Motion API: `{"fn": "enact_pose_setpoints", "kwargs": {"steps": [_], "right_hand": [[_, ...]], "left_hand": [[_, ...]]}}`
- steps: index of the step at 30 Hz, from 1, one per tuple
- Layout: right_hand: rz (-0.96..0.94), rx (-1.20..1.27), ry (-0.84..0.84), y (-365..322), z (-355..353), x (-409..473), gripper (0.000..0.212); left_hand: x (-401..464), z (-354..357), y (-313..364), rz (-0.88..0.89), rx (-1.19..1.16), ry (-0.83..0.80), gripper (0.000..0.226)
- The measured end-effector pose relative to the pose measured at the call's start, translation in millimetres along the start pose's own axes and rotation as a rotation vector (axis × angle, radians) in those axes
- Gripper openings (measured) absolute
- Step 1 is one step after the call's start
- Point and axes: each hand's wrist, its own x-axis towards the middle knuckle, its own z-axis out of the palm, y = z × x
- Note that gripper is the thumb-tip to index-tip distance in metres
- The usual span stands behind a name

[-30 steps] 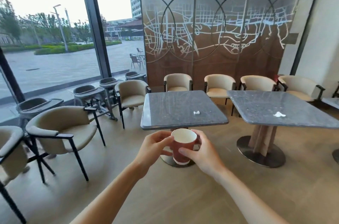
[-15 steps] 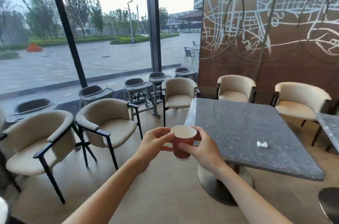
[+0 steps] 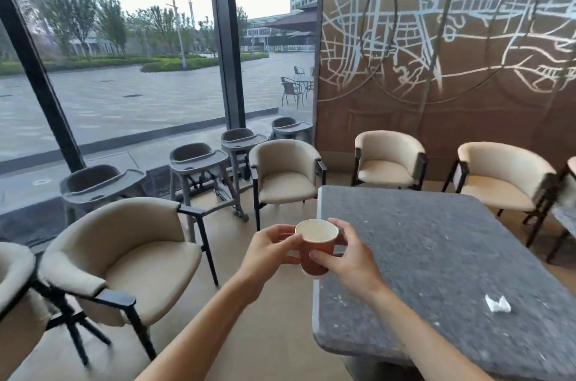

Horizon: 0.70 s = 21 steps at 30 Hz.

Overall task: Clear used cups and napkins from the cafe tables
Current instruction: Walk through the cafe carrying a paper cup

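Observation:
A red paper cup [image 3: 315,252] with a white inside is held upright in front of me, over the left edge of a grey stone table [image 3: 436,256]. My left hand [image 3: 268,251] grips its left side with fingers curled round the rim and wall. My right hand [image 3: 346,259] holds the right side, thumb across the front. A crumpled white napkin [image 3: 497,303] lies on the table's right part, well away from both hands.
Beige armchairs stand around: one at my left [image 3: 124,256], one past the table corner [image 3: 285,174], two along the patterned wall [image 3: 389,159]. Grey high chairs [image 3: 199,162] line the window. Another table edge [image 3: 565,215] shows at far right.
I have come closer to the table and turned left; the table now fills the right side. The cup stays in both hands, now above the table's left edge.

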Motion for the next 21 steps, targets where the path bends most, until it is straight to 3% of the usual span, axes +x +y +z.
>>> {"fn": "enact_pose_setpoints", "kwargs": {"steps": [9,21], "right_hand": [[0.069,-0.027,0.093,24,39,159,0.069],[0.246,0.015,0.175,160,69,378,0.071]], "left_hand": [[184,-35,-5,-0.039,0.035,-0.103,0.02],[450,-21,-89,-0.158,0.128,-0.267,0.029]]}}
